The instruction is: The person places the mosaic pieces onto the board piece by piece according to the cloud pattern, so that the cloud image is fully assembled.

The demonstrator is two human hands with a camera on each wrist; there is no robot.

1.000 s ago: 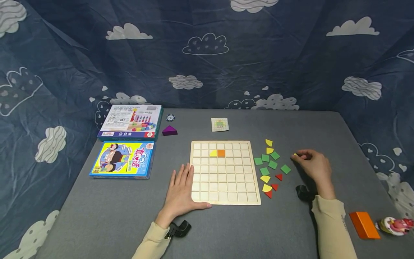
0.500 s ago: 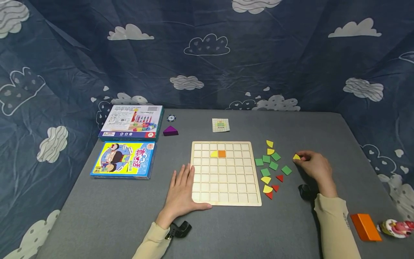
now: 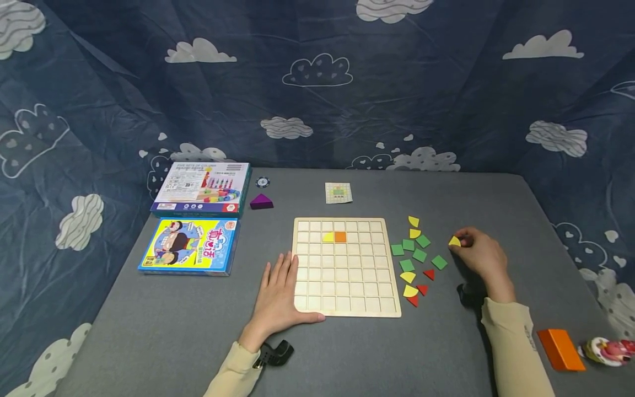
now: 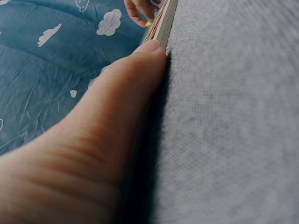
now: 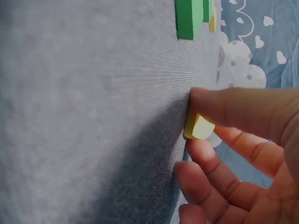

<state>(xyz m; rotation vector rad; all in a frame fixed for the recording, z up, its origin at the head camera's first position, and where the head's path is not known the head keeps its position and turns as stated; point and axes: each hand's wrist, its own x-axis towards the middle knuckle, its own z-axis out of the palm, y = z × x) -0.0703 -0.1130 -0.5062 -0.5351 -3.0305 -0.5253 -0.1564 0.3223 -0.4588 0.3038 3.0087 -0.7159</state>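
**Pinching a yellow piece beside the grid board**

Gripping a small yellow piece [image 3: 454, 241] between thumb and fingertips of the right hand [image 3: 480, 255], just off the grey counter [image 3: 173, 331] and to the right of the loose pieces; seen close in the right wrist view [image 5: 198, 126], with the remaining fingers curling loosely below, probably to keep the flat piece steady and its edges free.

Lying flat with fingers straight, the left hand [image 3: 278, 295] pressing on the near left corner of the wooden grid board [image 3: 345, 266], thumb running along its near edge, apparently to stop the board sliding. Edge of the board showing beyond the thumb in the left wrist view [image 4: 161, 23].

Sitting already in the board's second row from the far edge: a yellow tile [image 3: 328, 237] touching an orange tile [image 3: 339, 237].

Waiting between board and right hand: green squares [image 3: 419, 255], yellow quarter-rounds [image 3: 413, 221] and red triangles [image 3: 429, 273], spread within easy reach.

Lying beyond the board's far edge, a small pattern card [image 3: 338, 193]. Resting toward the counter's far left corner, two boxes [image 3: 198, 190] and a purple wedge [image 3: 261, 202]. Resting near the right near corner, an orange block [image 3: 560, 348].
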